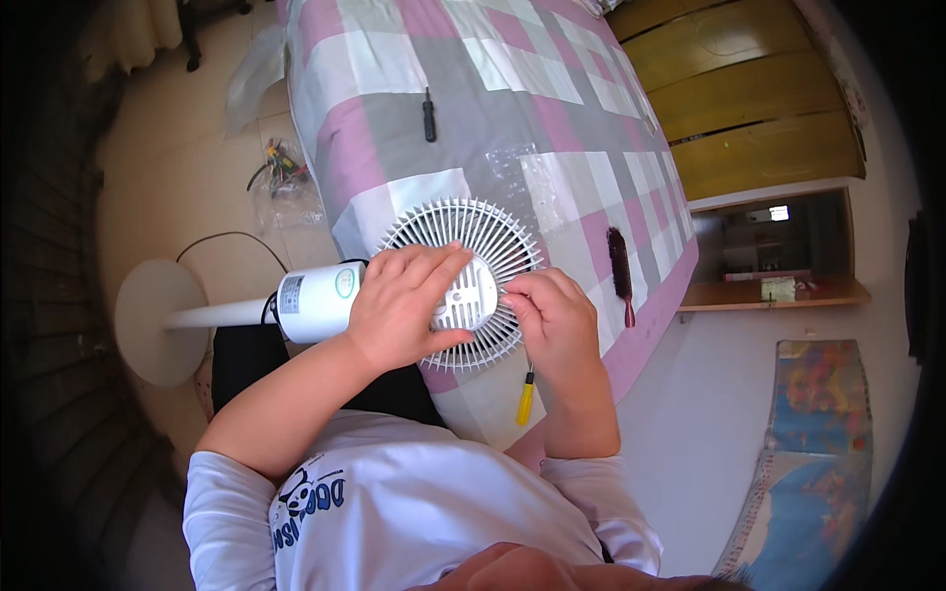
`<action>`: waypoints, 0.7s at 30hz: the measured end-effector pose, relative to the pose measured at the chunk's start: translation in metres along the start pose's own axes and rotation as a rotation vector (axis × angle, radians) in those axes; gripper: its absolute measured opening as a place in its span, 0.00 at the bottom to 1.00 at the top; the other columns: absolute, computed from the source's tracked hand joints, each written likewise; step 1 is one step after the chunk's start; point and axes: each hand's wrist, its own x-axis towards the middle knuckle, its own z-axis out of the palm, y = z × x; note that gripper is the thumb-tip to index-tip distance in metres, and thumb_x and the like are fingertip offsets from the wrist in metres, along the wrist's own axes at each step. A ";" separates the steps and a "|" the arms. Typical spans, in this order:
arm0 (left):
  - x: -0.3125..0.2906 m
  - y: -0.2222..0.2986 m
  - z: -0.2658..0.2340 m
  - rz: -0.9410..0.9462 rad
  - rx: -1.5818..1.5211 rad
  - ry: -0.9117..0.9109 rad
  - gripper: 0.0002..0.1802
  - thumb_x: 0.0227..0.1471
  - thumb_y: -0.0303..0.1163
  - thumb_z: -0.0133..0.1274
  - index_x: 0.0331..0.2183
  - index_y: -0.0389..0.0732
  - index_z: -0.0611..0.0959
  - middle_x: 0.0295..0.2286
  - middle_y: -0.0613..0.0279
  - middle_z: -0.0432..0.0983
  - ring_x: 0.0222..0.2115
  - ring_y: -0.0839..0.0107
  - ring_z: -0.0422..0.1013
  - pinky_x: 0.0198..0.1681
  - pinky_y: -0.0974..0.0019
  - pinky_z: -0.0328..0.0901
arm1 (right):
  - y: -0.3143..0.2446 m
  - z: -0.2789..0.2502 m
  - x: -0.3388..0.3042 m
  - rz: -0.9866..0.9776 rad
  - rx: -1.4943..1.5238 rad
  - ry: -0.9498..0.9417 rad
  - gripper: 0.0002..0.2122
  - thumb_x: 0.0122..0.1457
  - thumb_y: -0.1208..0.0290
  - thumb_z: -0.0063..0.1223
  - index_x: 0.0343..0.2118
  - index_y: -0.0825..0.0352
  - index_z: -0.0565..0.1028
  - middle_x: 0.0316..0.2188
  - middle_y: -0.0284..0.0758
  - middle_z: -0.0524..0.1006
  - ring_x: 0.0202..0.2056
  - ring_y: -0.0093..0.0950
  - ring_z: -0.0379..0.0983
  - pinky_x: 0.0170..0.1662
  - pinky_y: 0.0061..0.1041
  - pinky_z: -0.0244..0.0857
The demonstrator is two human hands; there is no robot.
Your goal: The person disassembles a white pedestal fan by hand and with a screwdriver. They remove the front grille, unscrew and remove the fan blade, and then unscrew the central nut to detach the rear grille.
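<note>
A white electric fan (320, 301) lies tipped sideways, its slatted round grille (506, 236) on the edge of the bed. Its pole runs left to a round base (148, 325). My left hand (399, 300) is laid across the fan's back, fingers stretched over the grille and thumb apart. At the right rim of the oval centre cover (480, 295), my right hand (554, 320) pinches with thumb and forefinger; whatever is between them is too small to name. Close below the right hand lies a yellow-handled screwdriver (525, 402). A black-handled screwdriver (429, 118) rests farther off.
The bed (394, 128) has a pink, grey and white checked cover. On it are a dark bristled hairbrush (620, 266) and clear plastic wrapping (512, 182). A plastic bag with tools (286, 177) sits on the tiled floor. A cord (232, 234) trails by the base.
</note>
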 end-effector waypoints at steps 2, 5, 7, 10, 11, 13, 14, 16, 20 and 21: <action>-0.001 -0.001 0.001 0.002 -0.004 0.012 0.49 0.31 0.49 0.69 0.56 0.46 0.71 0.54 0.65 0.68 0.51 0.62 0.64 0.55 0.57 0.55 | -0.005 -0.004 0.007 -0.139 -0.110 -0.099 0.06 0.49 0.75 0.61 0.30 0.62 0.76 0.27 0.32 0.75 0.32 0.35 0.73 0.35 0.33 0.68; -0.003 -0.003 0.001 0.003 -0.011 0.018 0.49 0.32 0.51 0.68 0.56 0.45 0.71 0.54 0.63 0.68 0.51 0.60 0.64 0.55 0.56 0.55 | -0.015 -0.010 0.019 -0.231 -0.228 -0.218 0.04 0.50 0.75 0.59 0.29 0.63 0.75 0.26 0.33 0.73 0.31 0.35 0.72 0.34 0.33 0.68; -0.002 -0.002 0.001 0.001 -0.026 0.020 0.50 0.31 0.51 0.68 0.57 0.44 0.71 0.54 0.63 0.68 0.51 0.60 0.64 0.55 0.56 0.55 | -0.016 -0.012 0.034 -0.308 -0.283 -0.279 0.04 0.50 0.75 0.58 0.28 0.63 0.75 0.25 0.33 0.73 0.31 0.35 0.72 0.34 0.33 0.68; -0.003 -0.003 0.003 -0.011 -0.040 0.034 0.51 0.29 0.50 0.70 0.57 0.44 0.71 0.53 0.63 0.69 0.51 0.60 0.64 0.55 0.56 0.55 | -0.017 -0.015 0.055 -0.376 -0.321 -0.382 0.05 0.49 0.75 0.60 0.28 0.64 0.75 0.26 0.35 0.74 0.30 0.37 0.72 0.33 0.34 0.67; -0.003 -0.003 0.004 -0.016 -0.044 0.038 0.51 0.29 0.49 0.70 0.57 0.44 0.71 0.53 0.63 0.69 0.51 0.60 0.64 0.55 0.56 0.55 | -0.019 -0.015 0.061 -0.393 -0.324 -0.416 0.05 0.48 0.74 0.61 0.28 0.64 0.75 0.26 0.36 0.74 0.30 0.38 0.72 0.33 0.34 0.67; -0.003 -0.003 0.003 -0.052 -0.049 -0.012 0.58 0.29 0.50 0.71 0.61 0.44 0.64 0.51 0.63 0.70 0.52 0.60 0.63 0.55 0.55 0.54 | -0.022 -0.016 0.068 -0.385 -0.304 -0.499 0.05 0.48 0.74 0.61 0.27 0.65 0.75 0.25 0.36 0.74 0.30 0.38 0.72 0.34 0.34 0.67; -0.003 -0.001 0.001 -0.078 -0.049 -0.040 0.60 0.29 0.50 0.72 0.62 0.44 0.61 0.50 0.62 0.70 0.52 0.60 0.63 0.56 0.55 0.54 | -0.022 -0.016 0.071 -0.375 -0.292 -0.537 0.05 0.48 0.74 0.61 0.27 0.65 0.75 0.25 0.35 0.74 0.30 0.38 0.72 0.34 0.34 0.67; -0.003 -0.001 0.001 -0.113 -0.058 -0.079 0.68 0.28 0.49 0.73 0.66 0.43 0.52 0.50 0.63 0.71 0.52 0.60 0.63 0.56 0.54 0.53 | -0.023 -0.016 0.075 -0.366 -0.277 -0.583 0.05 0.48 0.74 0.62 0.27 0.65 0.76 0.26 0.35 0.74 0.31 0.37 0.72 0.35 0.34 0.67; -0.004 -0.004 0.004 -0.108 -0.105 -0.039 0.70 0.27 0.48 0.73 0.66 0.43 0.50 0.50 0.68 0.72 0.51 0.61 0.64 0.57 0.55 0.53 | -0.024 -0.015 0.074 -0.339 -0.154 -0.631 0.04 0.48 0.74 0.62 0.27 0.64 0.78 0.26 0.34 0.74 0.32 0.36 0.71 0.36 0.34 0.66; -0.004 -0.004 0.004 -0.105 -0.102 -0.032 0.70 0.27 0.48 0.73 0.66 0.43 0.50 0.50 0.68 0.72 0.51 0.61 0.64 0.57 0.55 0.53 | -0.023 -0.015 0.073 -0.324 -0.096 -0.646 0.04 0.48 0.74 0.63 0.27 0.64 0.78 0.26 0.33 0.74 0.33 0.36 0.71 0.36 0.33 0.66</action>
